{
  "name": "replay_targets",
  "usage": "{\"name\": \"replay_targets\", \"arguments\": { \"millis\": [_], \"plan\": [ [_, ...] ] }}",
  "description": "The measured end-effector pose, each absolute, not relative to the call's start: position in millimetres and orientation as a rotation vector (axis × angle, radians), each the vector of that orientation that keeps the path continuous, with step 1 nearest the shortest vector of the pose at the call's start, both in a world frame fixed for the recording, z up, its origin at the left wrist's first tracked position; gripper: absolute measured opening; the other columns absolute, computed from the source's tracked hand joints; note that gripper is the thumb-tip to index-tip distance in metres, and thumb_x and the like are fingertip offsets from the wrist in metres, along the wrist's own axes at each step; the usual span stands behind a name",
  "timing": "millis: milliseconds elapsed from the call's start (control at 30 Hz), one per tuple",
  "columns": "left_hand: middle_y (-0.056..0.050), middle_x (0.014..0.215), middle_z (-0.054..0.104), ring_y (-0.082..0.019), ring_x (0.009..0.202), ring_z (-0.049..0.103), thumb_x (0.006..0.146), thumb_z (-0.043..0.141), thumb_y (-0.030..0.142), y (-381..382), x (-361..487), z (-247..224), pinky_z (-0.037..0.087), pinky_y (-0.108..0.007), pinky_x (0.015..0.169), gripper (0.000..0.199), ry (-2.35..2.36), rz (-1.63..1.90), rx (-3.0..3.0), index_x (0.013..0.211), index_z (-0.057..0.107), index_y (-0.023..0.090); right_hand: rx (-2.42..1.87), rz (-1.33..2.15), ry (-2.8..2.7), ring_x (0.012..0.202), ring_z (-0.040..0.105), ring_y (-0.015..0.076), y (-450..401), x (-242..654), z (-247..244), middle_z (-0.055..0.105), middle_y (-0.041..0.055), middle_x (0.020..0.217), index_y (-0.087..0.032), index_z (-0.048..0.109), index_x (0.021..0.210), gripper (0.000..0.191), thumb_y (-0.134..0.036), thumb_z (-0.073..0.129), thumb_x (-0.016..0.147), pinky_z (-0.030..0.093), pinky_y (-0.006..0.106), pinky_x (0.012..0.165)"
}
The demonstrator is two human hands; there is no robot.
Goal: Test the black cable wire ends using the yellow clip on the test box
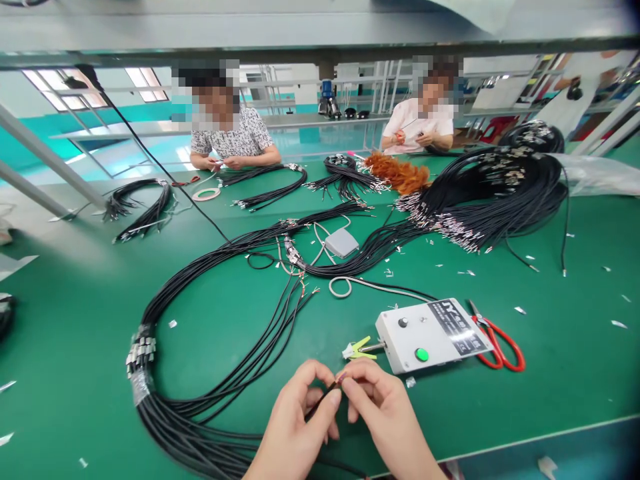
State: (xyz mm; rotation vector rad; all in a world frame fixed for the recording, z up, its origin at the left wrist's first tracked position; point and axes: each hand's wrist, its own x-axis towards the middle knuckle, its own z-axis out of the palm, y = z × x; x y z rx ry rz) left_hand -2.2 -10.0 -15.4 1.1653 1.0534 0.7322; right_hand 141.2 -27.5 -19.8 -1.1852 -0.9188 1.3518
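Observation:
Near the front edge of the green table, my left hand (311, 407) pinches a black cable close to its end. Touching it fingertip to fingertip, my right hand (373, 395) is closed on the small reddish wire end of that same cable. Fine detail between the fingertips is hidden. A large looped bundle of black cables (193, 273) curves round on the left, with clear wrap and metal connectors at its bend. Just beyond my hands lies a grey box (413, 343) with a green button, a knob and a metal shaft carrying yellow-green blades.
Red-handled scissors (510, 343) lie right of the box. A small grey case (342, 243) and more cable bundles (480, 193) are farther back. Two people (233, 137) (423, 123) sit across the table (565, 333). A metal shelf (300, 30) spans overhead.

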Motion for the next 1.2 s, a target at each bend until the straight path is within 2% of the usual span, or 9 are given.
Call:
{"name": "replay_targets", "arguments": {
  "millis": [133,200,300,400,567,700,933,1100,1200],
  "plan": [
    [-0.005,0.097,0.062,-0.012,0.064,0.057,0.088,0.062,0.03,-8.3,5.3,-9.4,0.049,-0.021,0.055,0.032,1.03,0.803,1.358,0.119,0.059,0.022,-1.199,1.377,-0.908,0.049,0.049,0.0064,-28.0,148.4,-14.7,0.062,0.0021,0.079,-0.016,0.068,0.079,0.041,-0.057,0.074,0.074,0.043,0.022,0.049],
    [-0.007,0.103,0.059,-0.014,0.071,0.06,0.088,0.061,0.028,-6.7,9.6,-8.8,0.051,-0.023,0.058,0.026,0.986,0.843,1.392,0.113,0.067,0.022,-1.219,1.413,-0.895,0.049,0.048,0.0071,-29.2,150.0,-16.9,0.059,-0.0003,0.07,-0.016,0.066,0.077,0.044,-0.059,0.075,0.072,0.041,0.021,0.049],
    [-0.005,0.094,0.055,-0.014,0.072,0.06,0.084,0.066,0.029,-4.3,14.1,-11.9,0.05,-0.021,0.057,0.013,0.965,0.909,1.34,0.087,0.073,0.018,-1.242,1.479,-0.907,0.048,0.047,0.0081,-31.9,149.5,-25.6,0.055,-0.0028,0.06,-0.016,0.063,0.076,0.045,-0.059,0.075,0.072,0.037,0.021,0.049],
    [-0.002,0.089,0.054,-0.009,0.055,0.057,0.08,0.072,0.036,-4.2,16.1,-17.3,0.047,-0.02,0.048,0.023,0.961,0.923,1.19,0.074,0.067,0.015,-1.223,1.471,-0.969,0.051,0.048,0.0096,-35.0,148.8,-33.7,0.054,-0.0031,0.059,-0.017,0.059,0.075,0.041,-0.056,0.069,0.08,0.037,0.022,0.051],
    [-0.001,0.086,0.054,-0.008,0.049,0.055,0.086,0.065,0.045,-13.3,15.5,-26.5,0.042,-0.02,0.044,0.029,1.044,0.958,1.176,0.077,0.059,0.018,-1.369,1.054,-1.427,0.065,0.055,0.0127,-37.1,155.7,-33.8,0.056,0.0008,0.075,-0.019,0.057,0.073,0.029,-0.036,0.05,0.095,0.042,0.024,0.059],
    [-0.002,0.075,0.055,-0.015,0.064,0.054,0.095,0.053,0.033,-17.1,11.6,-30.9,0.046,-0.023,0.059,0.028,1.129,1.039,1.549,0.072,0.059,0.019,-1.415,0.694,-1.772,0.069,0.06,0.0144,-38.2,165.0,-34.8,0.06,0.0019,0.08,-0.021,0.058,0.082,0.021,-0.022,0.043,0.096,0.045,0.025,0.063],
    [-0.002,0.072,0.056,-0.017,0.066,0.054,0.092,0.056,0.028,-9.0,9.0,-32.2,0.046,-0.023,0.06,0.022,1.174,0.965,1.501,0.072,0.058,0.019,-1.532,0.119,-1.958,0.078,0.066,0.0194,-39.5,170.7,-21.8,0.069,0.006,0.096,-0.02,0.062,0.101,0.018,-0.022,0.045,0.097,0.045,0.03,0.067],
    [-0.003,0.074,0.057,-0.018,0.068,0.055,0.093,0.053,0.027,-8.3,7.0,-33.0,0.046,-0.024,0.064,0.024,1.118,0.918,1.587,0.071,0.058,0.019,-1.385,0.019,-2.082,0.069,0.06,0.0168,-29.6,167.4,-13.2,0.066,0.0002,0.073,-0.022,0.064,0.078,0.033,-0.021,0.04,0.101,0.036,0.031,0.062],
    [-0.003,0.072,0.057,-0.017,0.067,0.054,0.092,0.055,0.028,-6.0,6.4,-30.8,0.046,-0.024,0.062,0.024,1.108,0.909,1.558,0.07,0.058,0.019,-1.32,0.006,-2.148,0.071,0.058,0.0158,-21.6,179.2,-10.3,0.067,-0.0015,0.074,-0.023,0.065,0.079,0.031,-0.02,0.043,0.101,0.033,0.031,0.063]
  ]
}}
